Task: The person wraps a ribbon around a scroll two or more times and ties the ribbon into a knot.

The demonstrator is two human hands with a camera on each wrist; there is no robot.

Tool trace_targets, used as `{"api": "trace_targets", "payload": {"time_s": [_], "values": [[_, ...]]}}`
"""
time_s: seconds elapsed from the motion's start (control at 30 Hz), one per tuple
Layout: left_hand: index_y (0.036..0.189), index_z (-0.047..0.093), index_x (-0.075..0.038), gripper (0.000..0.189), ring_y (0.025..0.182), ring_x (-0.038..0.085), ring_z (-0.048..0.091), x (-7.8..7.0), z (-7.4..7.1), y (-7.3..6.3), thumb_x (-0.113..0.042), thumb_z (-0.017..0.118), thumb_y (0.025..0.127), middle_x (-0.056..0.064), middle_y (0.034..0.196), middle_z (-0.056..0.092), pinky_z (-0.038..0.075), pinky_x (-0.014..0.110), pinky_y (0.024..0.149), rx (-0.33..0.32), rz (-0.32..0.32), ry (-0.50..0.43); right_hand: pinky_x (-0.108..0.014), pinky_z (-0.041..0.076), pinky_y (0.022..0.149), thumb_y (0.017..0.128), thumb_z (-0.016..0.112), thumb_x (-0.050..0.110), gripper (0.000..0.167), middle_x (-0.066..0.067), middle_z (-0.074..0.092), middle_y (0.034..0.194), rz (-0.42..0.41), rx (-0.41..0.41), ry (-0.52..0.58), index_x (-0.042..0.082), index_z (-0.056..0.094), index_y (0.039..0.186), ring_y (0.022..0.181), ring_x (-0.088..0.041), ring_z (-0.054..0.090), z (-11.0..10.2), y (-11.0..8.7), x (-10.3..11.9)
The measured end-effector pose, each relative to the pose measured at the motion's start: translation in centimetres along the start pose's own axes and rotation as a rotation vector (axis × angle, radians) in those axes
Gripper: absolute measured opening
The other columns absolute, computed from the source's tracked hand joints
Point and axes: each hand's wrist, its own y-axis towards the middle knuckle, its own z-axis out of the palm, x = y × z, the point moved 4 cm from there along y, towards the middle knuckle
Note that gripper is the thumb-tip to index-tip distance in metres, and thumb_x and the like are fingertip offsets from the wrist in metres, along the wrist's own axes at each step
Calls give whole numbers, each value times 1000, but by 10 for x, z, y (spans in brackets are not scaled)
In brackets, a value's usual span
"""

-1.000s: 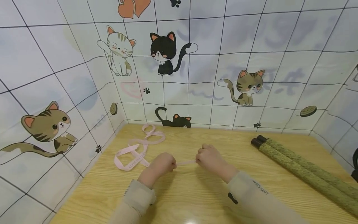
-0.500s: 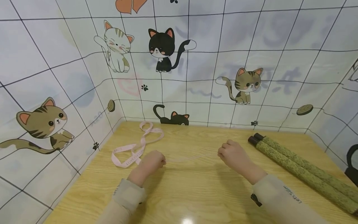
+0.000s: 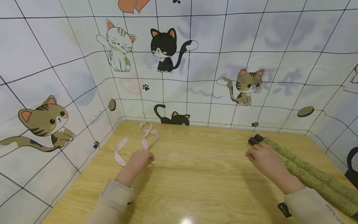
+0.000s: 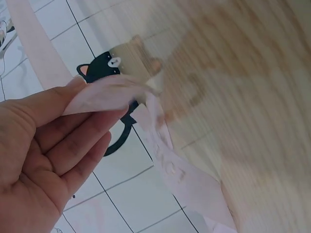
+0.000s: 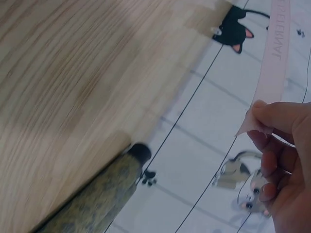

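A pink ribbon with printed lettering stretches nearly straight between my two hands, seen edge-on in the head view. My left hand pinches it between thumb and fingers; in the left wrist view the ribbon bends over the fingertips and trails down past them. At the other side, my right hand pinches the ribbon's end, and a short tip sticks out below the thumb in the right wrist view. More of the ribbon lies in loose loops on the table beyond the left hand.
Two green patterned rolls with black ends lie on the wooden table at the right, partly behind the right hand. A black object shows at the right edge. A cat-printed wall covering surrounds the table.
My hands have moved apart, the right hand rightward to beside the rolls and the left a little leftward. The ribbon span between them has lengthened, and the loops at left have shrunk.
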Motion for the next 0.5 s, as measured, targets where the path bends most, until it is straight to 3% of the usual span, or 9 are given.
{"api": "trace_targets", "payload": {"time_s": [0.1,0.37,0.5], "values": [[69,67,-8,13,53,9,50,7,-3,-3,-8,70,82,-3,60,60,42,23,50,-43,4,38,-41,44,61,98,8,47,78,-6,63,67,-1,-26,-23,4,68,71,62,-24,54,-8,-15,-12],[87,71,-3,6,62,15,62,25,-10,-13,-6,67,85,7,75,68,52,27,60,-79,-29,76,-41,42,63,98,6,51,82,-4,60,64,34,-3,-69,4,67,70,61,-23,51,-27,-45,-38],[92,69,-2,8,59,14,59,36,-16,-19,-5,65,86,10,78,69,53,32,60,-75,-73,82,-42,40,62,97,4,52,84,-5,57,62,56,-7,-84,2,65,68,59,-24,50,-36,-59,-50]]}}
